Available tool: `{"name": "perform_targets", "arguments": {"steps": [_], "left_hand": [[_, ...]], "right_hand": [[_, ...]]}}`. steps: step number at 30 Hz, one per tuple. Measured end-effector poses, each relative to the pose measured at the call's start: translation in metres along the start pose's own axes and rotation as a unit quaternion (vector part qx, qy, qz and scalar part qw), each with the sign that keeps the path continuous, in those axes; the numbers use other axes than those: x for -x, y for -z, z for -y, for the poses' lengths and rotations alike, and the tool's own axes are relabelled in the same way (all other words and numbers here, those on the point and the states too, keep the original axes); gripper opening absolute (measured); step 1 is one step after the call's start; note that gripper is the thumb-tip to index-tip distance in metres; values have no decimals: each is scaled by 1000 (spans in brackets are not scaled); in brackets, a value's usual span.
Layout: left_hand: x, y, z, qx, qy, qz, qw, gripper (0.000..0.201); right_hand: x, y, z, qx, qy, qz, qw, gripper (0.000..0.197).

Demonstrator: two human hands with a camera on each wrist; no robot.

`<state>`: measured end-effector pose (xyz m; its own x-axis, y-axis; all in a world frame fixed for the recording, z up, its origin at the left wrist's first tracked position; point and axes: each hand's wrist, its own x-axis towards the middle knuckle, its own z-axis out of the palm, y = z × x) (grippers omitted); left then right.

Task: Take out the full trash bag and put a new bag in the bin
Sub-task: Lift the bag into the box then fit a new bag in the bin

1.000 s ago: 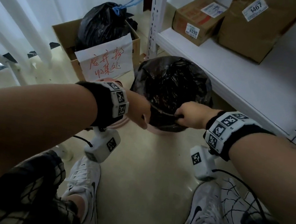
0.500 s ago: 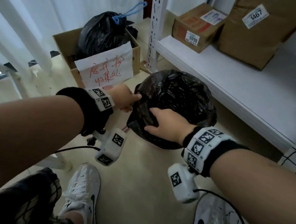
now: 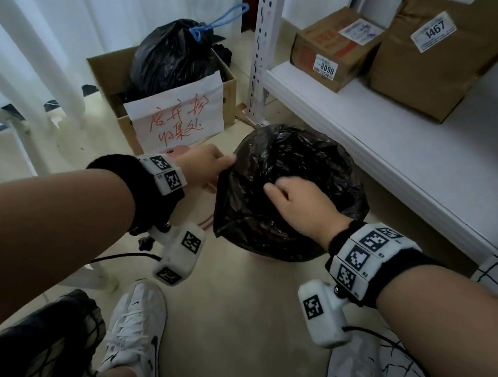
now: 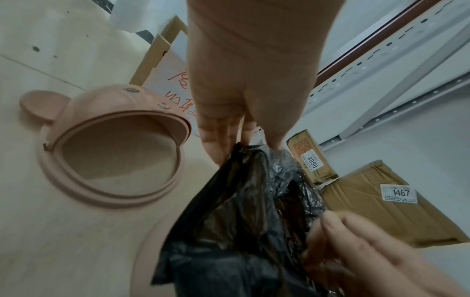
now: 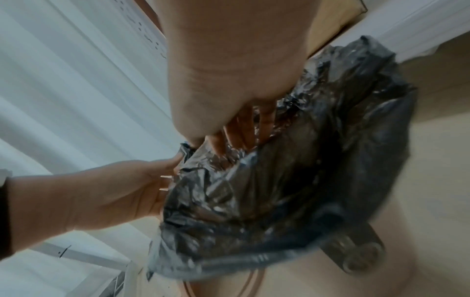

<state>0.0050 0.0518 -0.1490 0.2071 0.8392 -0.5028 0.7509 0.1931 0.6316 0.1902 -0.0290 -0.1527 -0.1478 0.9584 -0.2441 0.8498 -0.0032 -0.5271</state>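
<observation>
Your left hand (image 3: pixel 204 166) pinched the new black bag's (image 3: pixel 302 170) rim at its near-left edge. Your right hand (image 3: pixel 299 204), fingers extended and relaxed, pressed inside the bag mouth over the pink bin (image 4: pixel 147 261).

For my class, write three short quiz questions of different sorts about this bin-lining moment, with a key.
1. True or false: the tied full bag sits in a cardboard box.
2. Which hand pinches the new bag's edge: A left, B right?
3. Fill in: the pink lid lies on the ____.

Key: 1 true; 2 A; 3 floor.
</observation>
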Motion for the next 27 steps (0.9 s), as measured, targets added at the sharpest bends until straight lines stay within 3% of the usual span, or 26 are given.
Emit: {"name": "perform_targets", "arguments": {"steps": [1, 2, 3, 6, 9, 11, 13, 15, 17, 19, 21, 23, 27], "left_hand": [[1, 0, -3, 18, -22, 0, 1000, 34], [0, 0, -5, 16, -41, -1, 999, 30], [-1, 1, -7, 2, -52, -4, 999, 24], [-7, 1, -7, -27, -56, -17, 998, 21], [-10, 1, -5, -47, -60, -28, 997, 20], [-11, 1, -4, -76, -63, -39, 994, 18], [-11, 1, -5, -123, -67, -51, 989, 19], [-12, 0, -10, -180, -68, -63, 979, 19], [-17, -3, -17, -242, -63, -65, 966, 26], [-21, -9, -23, -304, -59, -57, 949, 24], [-23, -12, -27, -338, -61, -56, 938, 17], [-22, -15, -29, -344, -64, -59, 935, 26], [-20, -16, -27, -302, -66, -84, 947, 44]], "right_hand": [[-9, 2, 1, -21, -4, -50, 999, 25], [-18, 4, 3, -43, -11, -56, 997, 14], [-27, 4, 7, -56, -17, -28, 998, 22], [-48, -6, 19, -64, -9, 101, 993, 49], [-55, -24, 27, 124, 25, 275, 953, 43], [-55, -28, 25, 171, 4, 340, 925, 40], [-52, -24, 19, 126, -11, 293, 948, 36], [-51, -15, 9, 65, -29, 174, 982, 30], [-44, 1, -3, 22, -55, 131, 990, 30], [-29, 19, -10, -27, -86, 194, 977, 45], [-14, 29, -14, -38, -96, 263, 959, 49], [0, 29, -17, -30, -80, 293, 952, 37], [2, 20, -17, -1, -40, 274, 961, 15]]}}
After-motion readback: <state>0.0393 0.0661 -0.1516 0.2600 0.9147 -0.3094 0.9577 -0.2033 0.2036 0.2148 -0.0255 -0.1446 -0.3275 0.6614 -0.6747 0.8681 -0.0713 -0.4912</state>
